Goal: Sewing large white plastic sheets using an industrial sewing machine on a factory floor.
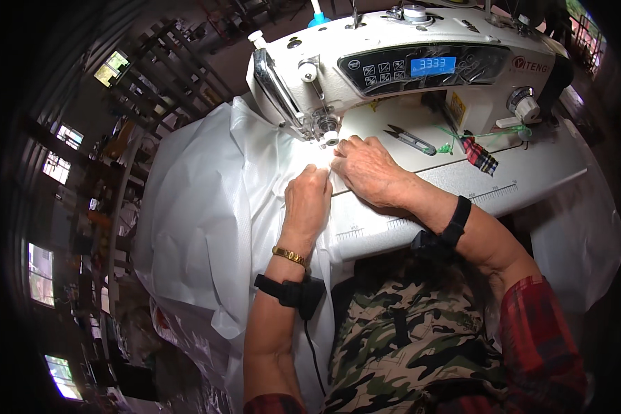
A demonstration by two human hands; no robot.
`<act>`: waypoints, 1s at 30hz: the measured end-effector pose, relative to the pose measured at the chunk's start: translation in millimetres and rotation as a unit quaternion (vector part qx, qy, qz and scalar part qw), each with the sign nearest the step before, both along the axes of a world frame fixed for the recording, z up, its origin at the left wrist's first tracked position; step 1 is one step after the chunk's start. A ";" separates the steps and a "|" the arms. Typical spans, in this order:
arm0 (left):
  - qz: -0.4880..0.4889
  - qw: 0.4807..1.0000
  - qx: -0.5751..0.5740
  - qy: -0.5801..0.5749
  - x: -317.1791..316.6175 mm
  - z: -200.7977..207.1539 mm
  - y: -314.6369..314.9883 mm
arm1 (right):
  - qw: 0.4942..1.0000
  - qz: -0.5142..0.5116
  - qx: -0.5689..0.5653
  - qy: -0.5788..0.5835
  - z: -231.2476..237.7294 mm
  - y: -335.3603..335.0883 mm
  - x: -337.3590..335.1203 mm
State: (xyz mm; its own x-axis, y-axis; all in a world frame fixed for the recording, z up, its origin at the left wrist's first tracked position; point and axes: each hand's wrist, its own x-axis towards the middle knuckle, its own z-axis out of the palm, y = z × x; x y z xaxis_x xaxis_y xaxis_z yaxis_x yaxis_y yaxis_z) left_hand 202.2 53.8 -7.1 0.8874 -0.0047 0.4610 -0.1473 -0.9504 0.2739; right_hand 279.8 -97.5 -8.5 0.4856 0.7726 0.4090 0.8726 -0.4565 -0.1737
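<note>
A white sewing machine (386, 52) with a lit blue display stands across the far side. Sheer white fabric (200, 207) spreads under its needle area and hangs in folds to the left. My left hand (307, 196) is closed on the fabric just in front of the presser foot, its fingertips washed out by the lamp's glare. Close beside it, my right hand (369, 169) pinches the fabric edge right by the needle, fingers bent. The needle itself is lost in the bright light.
Thread snips (410, 139) lie on the machine bed right of my right hand. Beside them are green thread scraps (446, 148) and a red plaid cloth strip (479, 154). A handwheel-like knob (524, 105) sits at the right. More white material (573, 228) hangs off the right side.
</note>
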 end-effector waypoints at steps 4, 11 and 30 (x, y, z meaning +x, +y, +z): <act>-0.013 1.000 -0.018 -0.020 4.9 -5.2 -0.6 | 1.000 -0.014 -0.022 0.013 0.4 -3.0 0.2; 0.055 0.997 0.061 -0.010 10.5 -3.0 9.9 | 0.999 0.024 0.027 0.001 -14.0 8.4 11.6; -0.038 0.937 0.020 0.347 -176.3 -168.6 -49.4 | 0.864 0.198 -0.273 0.374 -245.2 -32.0 -131.2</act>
State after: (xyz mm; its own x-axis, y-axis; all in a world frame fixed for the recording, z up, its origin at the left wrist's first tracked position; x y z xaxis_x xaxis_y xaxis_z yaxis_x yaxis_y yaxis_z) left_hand 25.9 4.4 -175.7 0.9696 -0.0850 -0.2293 -0.0144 -0.9559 0.2934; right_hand 148.6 -129.5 -253.7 0.1094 0.9172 -0.3832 0.7167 -0.3399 -0.6090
